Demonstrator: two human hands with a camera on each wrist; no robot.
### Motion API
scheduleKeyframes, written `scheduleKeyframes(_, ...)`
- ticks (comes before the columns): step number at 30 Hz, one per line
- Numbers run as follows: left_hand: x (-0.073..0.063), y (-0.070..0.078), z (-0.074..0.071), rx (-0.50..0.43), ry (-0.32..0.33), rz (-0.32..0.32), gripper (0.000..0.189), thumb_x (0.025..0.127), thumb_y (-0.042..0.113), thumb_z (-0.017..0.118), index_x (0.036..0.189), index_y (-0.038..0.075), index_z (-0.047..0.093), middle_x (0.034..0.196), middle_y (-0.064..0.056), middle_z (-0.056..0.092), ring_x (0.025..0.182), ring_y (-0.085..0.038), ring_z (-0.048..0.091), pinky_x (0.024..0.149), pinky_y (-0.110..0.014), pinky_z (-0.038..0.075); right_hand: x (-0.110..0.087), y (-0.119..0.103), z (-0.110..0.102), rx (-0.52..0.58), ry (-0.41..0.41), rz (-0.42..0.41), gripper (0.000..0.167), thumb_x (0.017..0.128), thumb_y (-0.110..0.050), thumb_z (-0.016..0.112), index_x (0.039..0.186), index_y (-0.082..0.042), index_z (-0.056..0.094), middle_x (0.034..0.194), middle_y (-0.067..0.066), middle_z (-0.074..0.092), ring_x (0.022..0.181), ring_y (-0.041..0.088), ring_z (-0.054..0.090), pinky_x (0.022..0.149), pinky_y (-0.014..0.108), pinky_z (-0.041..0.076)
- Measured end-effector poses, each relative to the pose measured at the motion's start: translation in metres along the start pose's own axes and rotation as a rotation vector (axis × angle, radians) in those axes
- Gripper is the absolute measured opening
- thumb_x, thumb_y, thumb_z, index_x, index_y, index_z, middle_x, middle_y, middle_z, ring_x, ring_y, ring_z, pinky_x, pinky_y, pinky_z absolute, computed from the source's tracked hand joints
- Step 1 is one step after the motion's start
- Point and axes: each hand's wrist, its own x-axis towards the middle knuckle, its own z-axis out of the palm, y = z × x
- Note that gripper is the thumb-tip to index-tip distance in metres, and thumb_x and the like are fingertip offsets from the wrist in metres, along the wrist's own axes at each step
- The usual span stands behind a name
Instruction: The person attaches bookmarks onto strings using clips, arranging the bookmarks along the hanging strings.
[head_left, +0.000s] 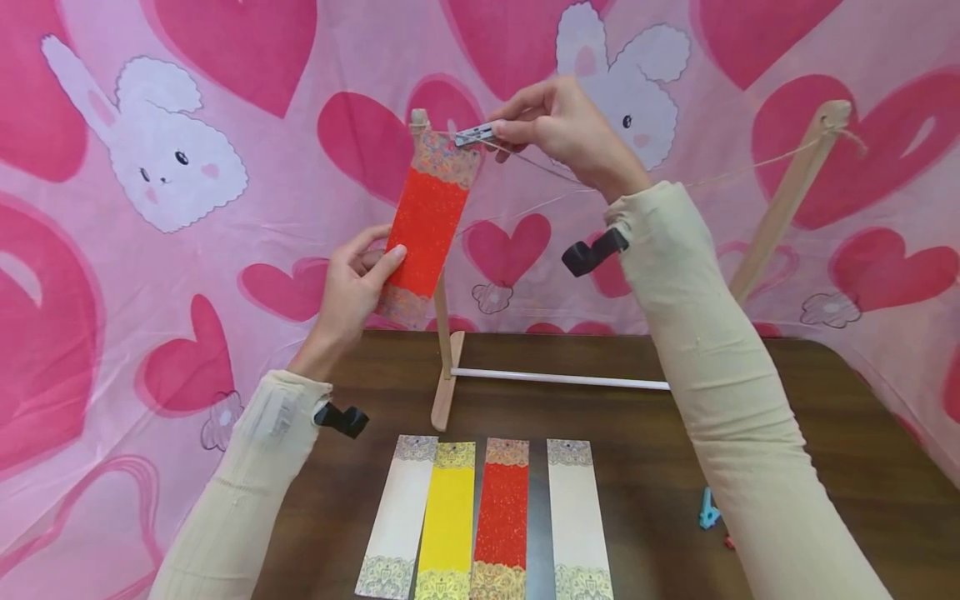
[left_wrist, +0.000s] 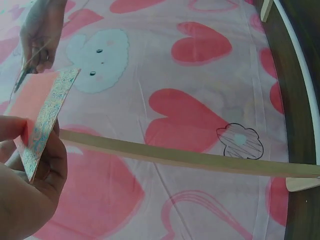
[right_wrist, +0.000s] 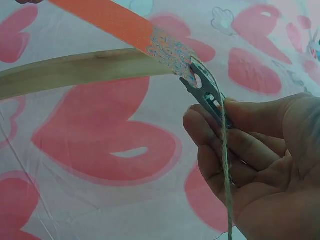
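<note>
My left hand (head_left: 352, 279) pinches the lower part of a red paper strip (head_left: 429, 229) with patterned lace-like ends, thumb in front. At the strip's top edge, my right hand (head_left: 566, 129) pinches a grey clothespin (head_left: 476, 134) between thumb and fingers. In the right wrist view the clothespin (right_wrist: 206, 95) has its jaws at the strip's patterned end, beside the twine (right_wrist: 225, 165). Whether it bites the twine too, I cannot tell. The twine runs from the left wooden post (head_left: 442, 325) to the right wooden post (head_left: 787, 200).
Several patterned strips lie in a row on the dark table (head_left: 337, 500): a white strip (head_left: 400, 517), a yellow strip (head_left: 447, 517), a red strip (head_left: 502, 517) and another white strip (head_left: 579, 517). A white rod (head_left: 562, 379) joins the stand's base. A turquoise clip (head_left: 707, 508) lies right.
</note>
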Motion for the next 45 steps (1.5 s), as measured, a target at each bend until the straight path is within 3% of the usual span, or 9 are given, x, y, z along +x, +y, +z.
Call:
scheduleKeyframes(9, -0.002, 0.005, 0.007, -0.061, -0.043, -0.047, 0.022, 0.095, 0.006, 0.064, 0.117, 0.002, 0.066, 0.078, -0.002, 0.073, 0.069, -0.015, 0.07, 0.058, -0.027, 0.057, -0.001, 0.001, -0.01, -0.052, 0.053, 0.004, 0.024, 0.092, -0.013, 0.071, 0.111, 0.002, 0.073, 0.091, 0.01, 0.075, 0.079, 0.023, 0.071, 0.074, 0.028, 0.042)
scheduleKeyframes(23, -0.017, -0.007, -0.005, 0.022, -0.005, 0.023, 0.026, 0.094, 0.004, 0.064, 0.119, -0.006, 0.063, 0.081, -0.001, 0.074, 0.07, -0.015, 0.07, 0.06, -0.026, 0.057, 0.001, -0.004, -0.001, -0.167, -0.003, -0.052, 0.023, 0.093, -0.013, 0.07, 0.111, 0.0, 0.074, 0.093, 0.011, 0.075, 0.083, 0.023, 0.071, 0.086, 0.028, 0.049)
scheduleKeyframes(27, -0.012, -0.005, -0.002, 0.038, -0.026, 0.021, 0.027, 0.095, 0.009, 0.065, 0.119, -0.003, 0.064, 0.083, -0.004, 0.074, 0.07, -0.017, 0.07, 0.06, -0.027, 0.057, 0.004, -0.004, -0.001, -0.221, -0.027, -0.039, 0.023, 0.093, -0.015, 0.07, 0.111, 0.0, 0.073, 0.096, 0.013, 0.074, 0.085, 0.023, 0.07, 0.084, 0.028, 0.05)
scheduleKeyframes(32, -0.004, -0.001, 0.005, 0.052, -0.055, 0.032, 0.026, 0.096, 0.012, 0.065, 0.119, 0.0, 0.065, 0.084, -0.008, 0.073, 0.071, -0.019, 0.071, 0.061, -0.03, 0.059, 0.005, 0.0, -0.004, -0.262, -0.057, -0.028, 0.024, 0.094, -0.015, 0.069, 0.112, 0.0, 0.073, 0.098, 0.014, 0.074, 0.086, 0.023, 0.07, 0.091, 0.029, 0.051)
scheduleKeyframes(40, -0.002, 0.002, 0.008, 0.062, -0.055, 0.057, 0.026, 0.097, 0.009, 0.062, 0.122, 0.001, 0.064, 0.089, -0.012, 0.073, 0.072, -0.02, 0.072, 0.06, -0.033, 0.059, 0.008, 0.004, -0.008, -0.246, -0.083, -0.039, 0.023, 0.095, -0.014, 0.068, 0.111, 0.001, 0.073, 0.098, 0.016, 0.074, 0.086, 0.023, 0.071, 0.098, 0.033, 0.049)
scheduleKeyframes(45, -0.002, 0.003, 0.006, 0.026, -0.044, 0.033, 0.027, 0.097, 0.009, 0.062, 0.123, 0.0, 0.063, 0.087, -0.007, 0.073, 0.072, -0.018, 0.071, 0.06, -0.031, 0.059, 0.009, 0.006, -0.008, -0.157, -0.117, -0.057, 0.021, 0.094, -0.011, 0.068, 0.11, 0.002, 0.073, 0.092, 0.014, 0.075, 0.085, 0.024, 0.071, 0.089, 0.03, 0.048)
